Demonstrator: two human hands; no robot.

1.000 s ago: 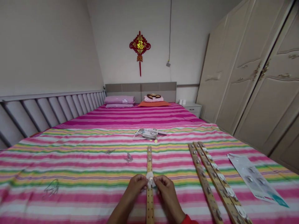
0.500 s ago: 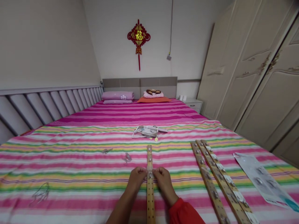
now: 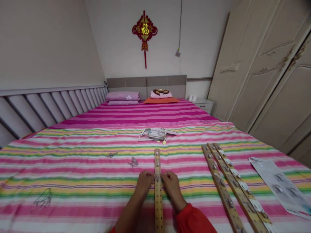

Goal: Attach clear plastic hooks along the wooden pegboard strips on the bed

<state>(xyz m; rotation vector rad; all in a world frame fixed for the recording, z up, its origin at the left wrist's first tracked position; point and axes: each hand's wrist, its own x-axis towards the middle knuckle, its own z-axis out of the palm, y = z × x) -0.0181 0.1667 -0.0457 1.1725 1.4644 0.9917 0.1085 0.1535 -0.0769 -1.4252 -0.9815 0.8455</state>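
A long wooden strip with rows of holes [image 3: 158, 204] lies lengthwise on the striped sheet in front of me. Small clear-backed metal hooks sit along its far part, the nearest hook [image 3: 157, 178] between my hands. My left hand [image 3: 145, 181] pinches at that hook from the left edge of the strip. From the right edge, my right hand [image 3: 171, 182] has thumb and finger closed at the same hook. The fingertips partly hide its sides. Left of the strip rests a loose clear hook [image 3: 133, 161], and farther left another small clear piece [image 3: 112, 155].
Three more strips with hooks [image 3: 224, 191] lie side by side on the right, beside a clear plastic package [image 3: 279, 184]. A pile of packets [image 3: 155, 133] is beyond my hands. Thin wire pieces [image 3: 43, 199] lie at left. A railing [image 3: 60, 106] borders the bed.
The view has tilted down and shifted slightly left, so things sit a little higher and farther right. My hands stay at the same hook, with their fingers slightly repositioned.
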